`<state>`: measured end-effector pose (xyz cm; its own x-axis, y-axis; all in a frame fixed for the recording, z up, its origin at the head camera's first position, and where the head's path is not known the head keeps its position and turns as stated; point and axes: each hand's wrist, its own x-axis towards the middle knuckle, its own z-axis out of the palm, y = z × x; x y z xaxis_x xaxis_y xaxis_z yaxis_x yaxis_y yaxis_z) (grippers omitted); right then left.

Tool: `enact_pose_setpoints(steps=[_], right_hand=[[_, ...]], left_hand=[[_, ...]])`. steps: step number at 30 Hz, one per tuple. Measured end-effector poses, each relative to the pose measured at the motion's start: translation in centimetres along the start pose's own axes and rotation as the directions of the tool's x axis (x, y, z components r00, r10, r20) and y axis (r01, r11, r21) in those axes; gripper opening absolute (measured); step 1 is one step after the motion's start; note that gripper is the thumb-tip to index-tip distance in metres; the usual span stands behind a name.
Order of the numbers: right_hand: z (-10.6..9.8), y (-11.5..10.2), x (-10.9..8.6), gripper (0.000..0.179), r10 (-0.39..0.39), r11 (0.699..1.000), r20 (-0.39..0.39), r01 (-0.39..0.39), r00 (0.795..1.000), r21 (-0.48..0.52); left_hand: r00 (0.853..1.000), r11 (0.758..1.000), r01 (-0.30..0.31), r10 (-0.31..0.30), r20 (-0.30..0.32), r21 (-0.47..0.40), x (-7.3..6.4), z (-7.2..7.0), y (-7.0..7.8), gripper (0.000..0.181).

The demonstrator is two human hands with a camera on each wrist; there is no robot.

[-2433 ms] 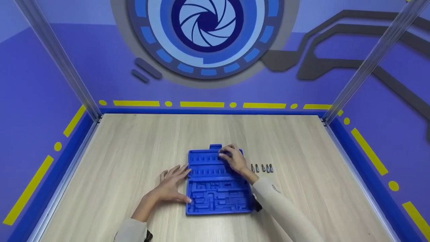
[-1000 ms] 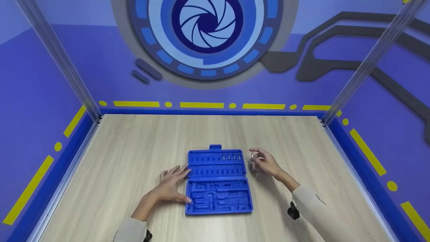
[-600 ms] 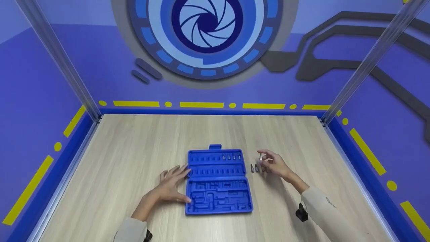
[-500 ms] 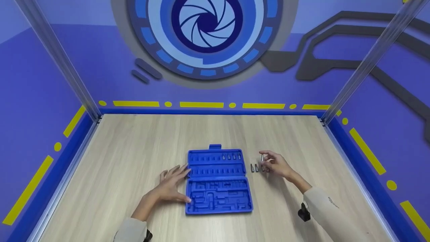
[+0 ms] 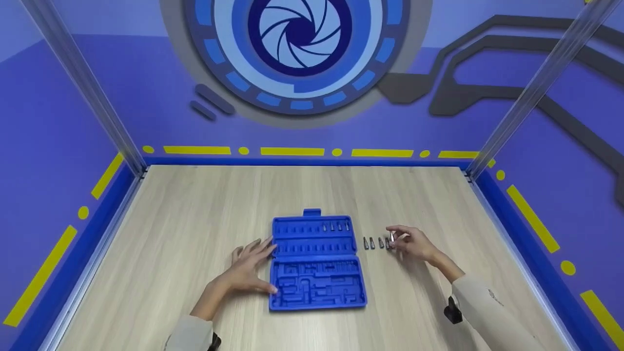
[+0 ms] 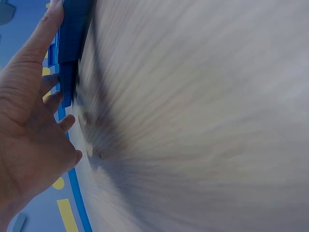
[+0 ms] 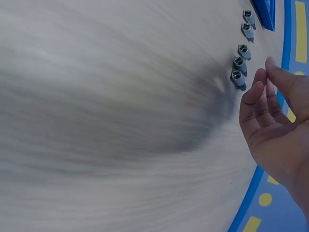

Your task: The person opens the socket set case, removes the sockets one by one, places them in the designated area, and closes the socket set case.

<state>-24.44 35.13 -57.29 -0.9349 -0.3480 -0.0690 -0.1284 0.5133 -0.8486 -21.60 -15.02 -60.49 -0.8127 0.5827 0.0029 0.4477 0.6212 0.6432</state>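
An opened blue plastic socket case lies flat on the table. My left hand touches its left edge, fingers spread and thumb at the lower half; the left wrist view shows that hand against the case's side. Between right thumb and forefinger, my right hand pinches a small shiny bit socket upright. It hovers at the right end of a row of bit sockets on the wood. In the right wrist view, the hand is beside the standing bit sockets; the pinched piece is hidden there.
Several bit sockets sit in the right slots of the case's top row. The latch tab sticks out at the far edge. Blue printed walls enclose the wooden table at back and sides.
My right hand has moved from the case's top row to the right, past the row of bit sockets, carrying one, and has lowered at the row's right end. The left hand stays put.
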Motion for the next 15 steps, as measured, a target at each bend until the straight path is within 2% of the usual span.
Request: enact_pose_setpoints(steps=[8,15], right_hand=[[0.0,1.1,-0.3,0.043,0.000,0.994,-0.035,-0.004,0.999,-0.107],[0.0,1.6,-0.4,0.043,0.023,0.989,-0.048,-0.029,0.999,-0.145]], left_hand=[[1.000,1.000,0.019,-0.019,-0.004,0.005,-0.1,0.0,-0.1,0.121],[1.000,1.000,0.018,-0.018,0.000,0.013,0.0,0.0,-0.2,0.120]])
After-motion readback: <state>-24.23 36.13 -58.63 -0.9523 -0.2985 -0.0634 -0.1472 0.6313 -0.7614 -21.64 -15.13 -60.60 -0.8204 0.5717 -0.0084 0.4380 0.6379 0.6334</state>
